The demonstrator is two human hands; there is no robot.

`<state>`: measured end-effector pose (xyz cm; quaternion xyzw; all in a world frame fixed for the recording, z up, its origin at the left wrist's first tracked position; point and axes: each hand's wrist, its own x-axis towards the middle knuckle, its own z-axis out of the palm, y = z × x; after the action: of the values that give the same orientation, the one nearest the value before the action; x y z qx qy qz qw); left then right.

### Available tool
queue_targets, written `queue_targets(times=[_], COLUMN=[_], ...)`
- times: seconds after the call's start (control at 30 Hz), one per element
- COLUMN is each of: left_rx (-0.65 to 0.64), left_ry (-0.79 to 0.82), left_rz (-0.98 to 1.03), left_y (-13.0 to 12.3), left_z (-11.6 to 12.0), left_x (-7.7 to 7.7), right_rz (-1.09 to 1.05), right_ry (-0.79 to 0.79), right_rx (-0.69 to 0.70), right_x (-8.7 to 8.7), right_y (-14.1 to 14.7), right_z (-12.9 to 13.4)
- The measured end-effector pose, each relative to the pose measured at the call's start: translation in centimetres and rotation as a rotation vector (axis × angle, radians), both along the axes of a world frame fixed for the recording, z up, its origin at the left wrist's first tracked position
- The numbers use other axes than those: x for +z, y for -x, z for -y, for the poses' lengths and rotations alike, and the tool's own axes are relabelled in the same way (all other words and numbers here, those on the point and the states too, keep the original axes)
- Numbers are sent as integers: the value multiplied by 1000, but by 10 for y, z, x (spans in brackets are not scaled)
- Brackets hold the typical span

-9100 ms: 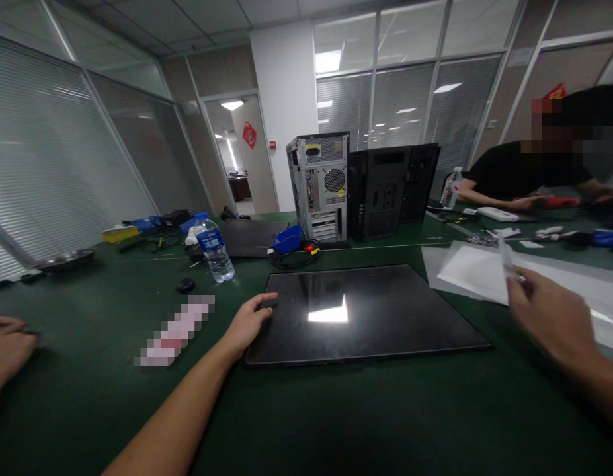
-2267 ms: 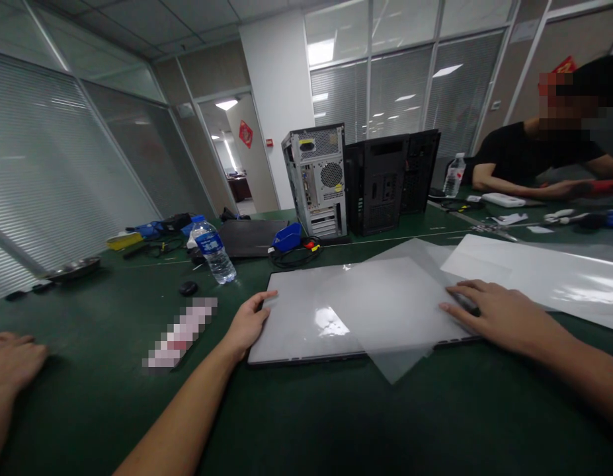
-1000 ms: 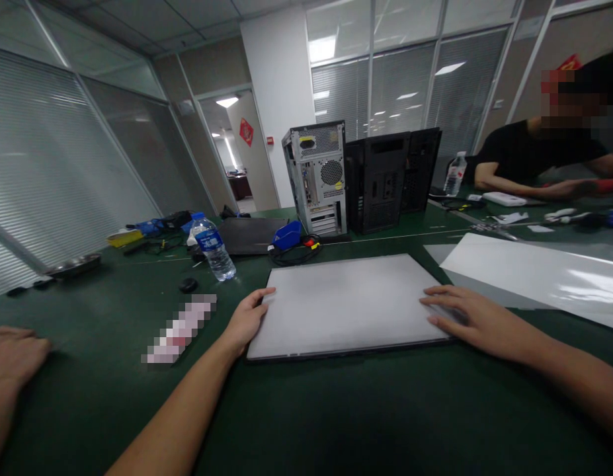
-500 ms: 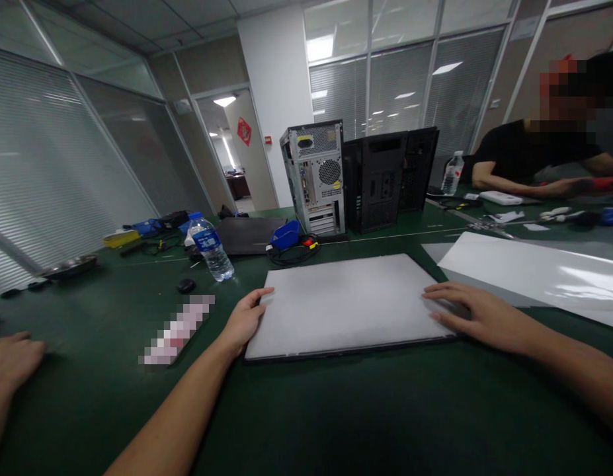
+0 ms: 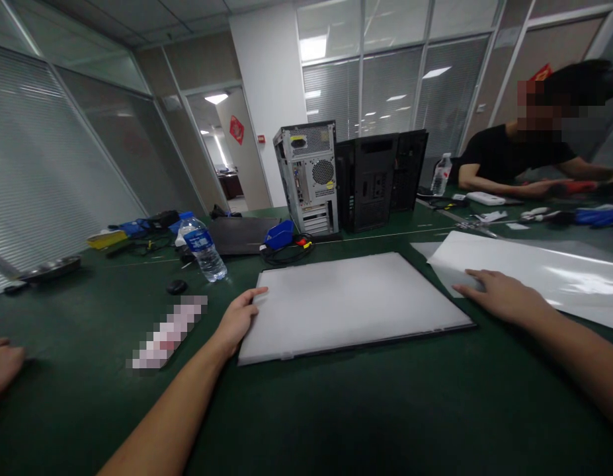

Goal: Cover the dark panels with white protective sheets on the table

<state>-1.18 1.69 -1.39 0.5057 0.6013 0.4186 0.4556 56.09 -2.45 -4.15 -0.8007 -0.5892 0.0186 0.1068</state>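
Observation:
A flat white panel (image 5: pixel 350 301) with a thin black frame, like a screen's backlight panel, lies on the green table. My left hand (image 5: pixel 237 320) grips its left edge, fingers on top; the underside of the grip is hidden. To the right of the panel, my right hand (image 5: pixel 502 294) is open, fingers stretched out and apart from the panel. Those fingers are over the left part of some glossy white and clear sheets (image 5: pixel 529 264); whether they touch them I cannot tell.
Computer towers (image 5: pixel 306 178) stand behind the panel, beside a blue connector (image 5: pixel 279 233) with a cable. A water bottle (image 5: pixel 203 248) and a round black cap (image 5: pixel 176 287) are left. Another person's hand (image 5: pixel 3 367) rests at far left; a co-worker (image 5: pixel 519 155) sits at back right.
My right hand has let go of the panel's right edge and moved right, over the sheets. My left hand keeps its hold. The view has shifted slightly to the right.

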Motion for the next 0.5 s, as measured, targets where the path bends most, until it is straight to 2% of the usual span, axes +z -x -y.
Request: queue_targets(times=[0.2,0.27,0.33,0.4,0.47,0.5], left_rx=[26,56,70,64,56,50], left_ry=[56,45,21,-4,-21,-21], left_rz=[4,-15,-48,-84,-108,-111], left_y=[-4,-3,-2,0,2,2], left_z=[2,0,-3,-4,-5,-5], left_x=[5,3,0,-2,-3,-3], right_rz=[41,49,-28,-166,-279,-297], right_ry=[-57,-96,-103,-90,-100,-117], right_rx=[-100,-71,62,259,416,452], right_x=[25,34,41,43,41,39], right_y=[23,40,61,80,90,91], right_z=[14,20,25,30,32,32])
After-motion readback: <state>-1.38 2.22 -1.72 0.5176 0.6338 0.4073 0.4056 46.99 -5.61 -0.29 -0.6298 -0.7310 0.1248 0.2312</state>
